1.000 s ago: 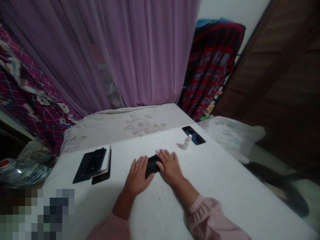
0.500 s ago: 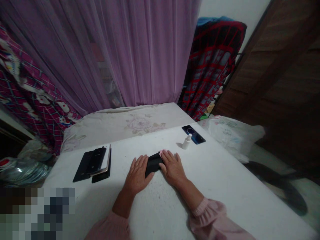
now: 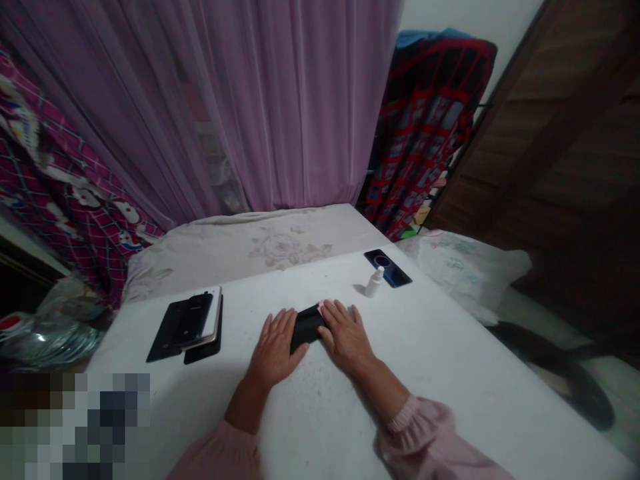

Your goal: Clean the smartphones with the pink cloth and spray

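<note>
Purple curtains (image 3: pixel 305 107) fill the background, well beyond the black phone-shaped slab (image 3: pixel 306 329) between our hands. We work at a white-topped table (image 3: pixel 310 433), on which the slab lies flat; beyond the slab, a pale floral cloth (image 3: pixel 280 248) covers the table's far end. Well to the slab's right we see a translucent plastic bag (image 3: pixel 460 267), and far to its left a clear, red-capped bottle (image 3: pixel 53 340). Nearer on its left sits a stack of dark panels and phones (image 3: pixel 193 320). Our left hand (image 3: pixel 274 348) covers the slab's left end, fingers straight and slightly parted, thumb at its near edge. Our right hand (image 3: pixel 349 337) lies at its right end, fingers stretched out loosely together, thumb touching it. Beyond the slab to the right are a blue-black phone (image 3: pixel 395 272) and, just beside that, an upright white spray bottle (image 3: pixel 373 283). Pink cloth (image 3: pixel 321 307) peeps from under our right fingertips, at the slab's far right corner.
</note>
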A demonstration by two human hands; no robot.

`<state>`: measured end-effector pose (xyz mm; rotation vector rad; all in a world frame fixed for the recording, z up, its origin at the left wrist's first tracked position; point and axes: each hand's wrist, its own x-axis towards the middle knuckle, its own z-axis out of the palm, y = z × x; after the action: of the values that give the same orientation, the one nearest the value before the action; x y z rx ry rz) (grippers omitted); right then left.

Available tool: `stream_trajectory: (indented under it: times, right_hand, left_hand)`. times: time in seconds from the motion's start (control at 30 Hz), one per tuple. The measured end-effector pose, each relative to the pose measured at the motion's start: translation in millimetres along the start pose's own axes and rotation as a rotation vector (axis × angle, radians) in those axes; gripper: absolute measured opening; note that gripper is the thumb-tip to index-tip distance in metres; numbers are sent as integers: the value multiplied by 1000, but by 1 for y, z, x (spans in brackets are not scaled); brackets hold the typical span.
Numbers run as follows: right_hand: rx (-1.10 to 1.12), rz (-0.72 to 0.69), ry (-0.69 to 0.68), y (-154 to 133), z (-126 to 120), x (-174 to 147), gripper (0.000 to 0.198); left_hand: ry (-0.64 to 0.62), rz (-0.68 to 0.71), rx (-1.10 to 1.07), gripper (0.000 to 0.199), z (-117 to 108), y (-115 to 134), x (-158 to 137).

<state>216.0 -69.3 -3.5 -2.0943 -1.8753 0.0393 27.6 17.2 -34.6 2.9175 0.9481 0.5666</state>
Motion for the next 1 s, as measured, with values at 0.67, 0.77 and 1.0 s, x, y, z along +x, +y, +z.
stream_trajectory:
  times: [0.67, 0.77, 1.0]
  right_hand:
    - [7, 2, 3, -4, 0, 6, 49]
    - [18, -58, 6, -9, 0, -2, 50]
    - [-16, -1, 14, 4, -5, -6, 47]
  left_hand:
    - [-29, 9, 5, 65, -1, -2, -1]
    - [-27, 12, 4, 64, -1, -2, -1]
    - [-32, -1, -9, 64, -2, 0, -1]
